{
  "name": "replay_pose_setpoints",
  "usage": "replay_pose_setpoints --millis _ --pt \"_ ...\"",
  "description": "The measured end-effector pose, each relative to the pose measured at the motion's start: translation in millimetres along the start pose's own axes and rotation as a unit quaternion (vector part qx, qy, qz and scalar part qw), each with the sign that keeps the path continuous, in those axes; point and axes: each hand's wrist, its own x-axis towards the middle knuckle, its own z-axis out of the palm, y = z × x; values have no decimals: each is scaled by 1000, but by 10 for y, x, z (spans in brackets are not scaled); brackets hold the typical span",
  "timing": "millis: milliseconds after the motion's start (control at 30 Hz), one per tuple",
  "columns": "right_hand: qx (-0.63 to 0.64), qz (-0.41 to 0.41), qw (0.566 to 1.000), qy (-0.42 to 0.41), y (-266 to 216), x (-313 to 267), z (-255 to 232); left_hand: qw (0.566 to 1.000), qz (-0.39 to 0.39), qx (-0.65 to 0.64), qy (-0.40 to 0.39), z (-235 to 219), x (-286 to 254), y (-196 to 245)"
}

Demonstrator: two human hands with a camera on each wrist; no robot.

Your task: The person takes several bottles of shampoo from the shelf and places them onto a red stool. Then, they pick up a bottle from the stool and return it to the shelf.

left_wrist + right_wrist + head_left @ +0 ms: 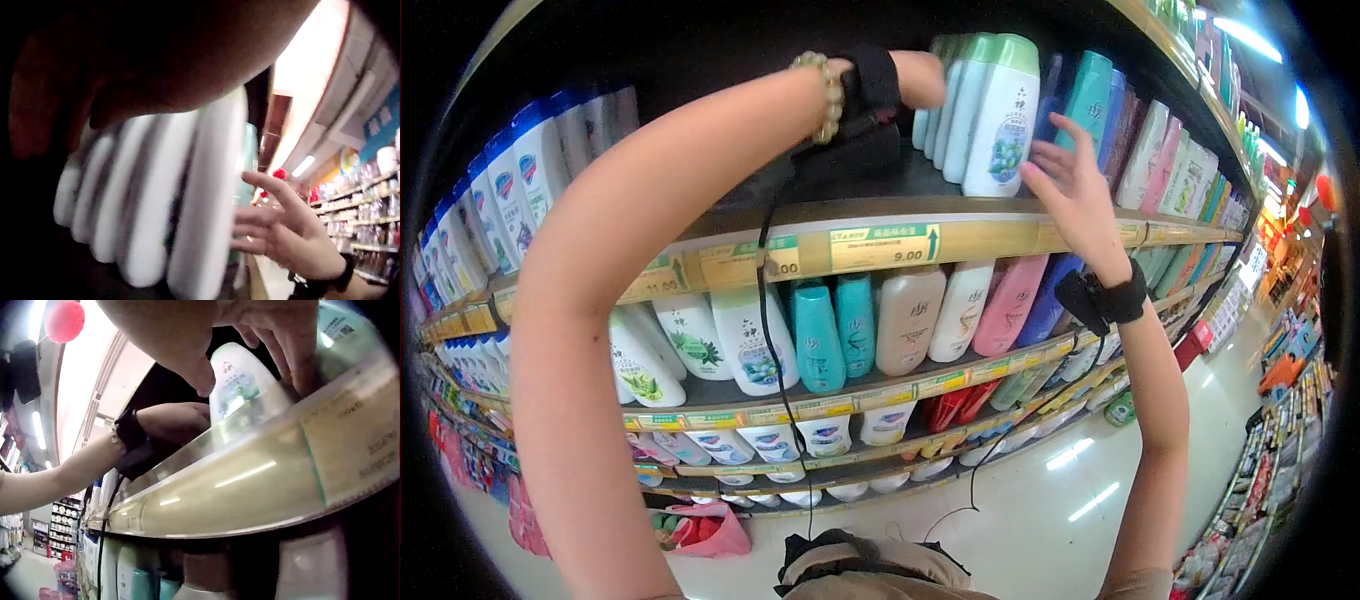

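A row of several white shampoo-like bottles [1005, 125] with pale green tops stands front to back on the upper shelf. The foremost shows a label with blue-green round fruit. My left hand [920, 80] reaches over the shelf to the row's left and rear side, its fingers hidden from the head view. Dark, blurred parts of that hand hang above the bottles [206, 206] in the left wrist view. On the other side, my right hand [1075, 185] has its fingers spread, the thumb right at the front bottle's edge. A teal bottle [1090, 95] stands behind those fingers.
A shelf edge [850, 250] with price labels runs below both hands. White bottles with blue caps [530, 170] line the left; pink and white bottles [1165, 160] stand right. Lower shelves hold more bottles [910, 315]. A black cable [765, 330] hangs from the left wrist.
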Motion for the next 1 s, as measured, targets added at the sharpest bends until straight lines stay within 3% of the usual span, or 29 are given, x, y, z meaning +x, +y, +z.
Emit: replay_pose_setpoints --millis 100,167,200,233,300,333,367,433,500,533,567,633,667,767,833,900,933,1000 --pt "-38 -58 995 78 -211 -167 67 992 87 48 84 111 -658 367" --pt "-9 -74 994 84 -374 -397 127 985 116 -29 121 141 -1272 692" --pt "6 -82 992 91 -457 -547 152 979 169 -61 92 244 -1436 767" --pt "39 -71 994 73 -532 -757 150 944 288 -81 136 376 -1711 794" --pt "-67 -112 990 50 -714 -1295 114 936 341 -63 66 478 -2280 965" --pt "-119 -121 985 -41 -869 -1554 -13 925 356 -85 97 616 -2537 1007" --pt "-88 -139 978 -125 -942 -1786 -56 911 376 -109 127 735 -2757 1023" --pt "-44 -122 967 -220 -1159 -2189 -82 890 447 -77 -38 701 -3088 913" --pt "-23 10 978 -207 -1201 -2722 -154 836 432 -226 -251 1052 -3248 743" --pt "-7 77 978 -196 -1215 -2973 -179 823 406 -279 -282 1168 -3266 682" --pt "-22 146 982 -118 -1274 -3191 -154 807 371 -327 -321 1288 -3313 664" --pt "-49 269 961 48 -1444 -3551 -59 846 326 -334 -258 1838 -3586 642" --pt "-67 331 941 21 -1602 -3721 -96 864 302 -336 -224 2021 -3721 636" --pt "-1 391 919 41 -1976 -4044 5 854 244 -410 -207 2149 -4058 931" --pt "-11 371 925 82 -2239 -4131 45 846 248 -405 -242 2163 -4248 1162" --pt "-33 338 935 100 -2502 -4270 -57 799 352 -422 -245 2392 -4392 1297" --pt "-7 350 930 108 -2689 -4385 -134 801 336 -413 -274 2348 -4476 1472" --pt "-58 387 916 86 -3139 -4752 -355 769 407 -378 -316 2251 -4626 1804"
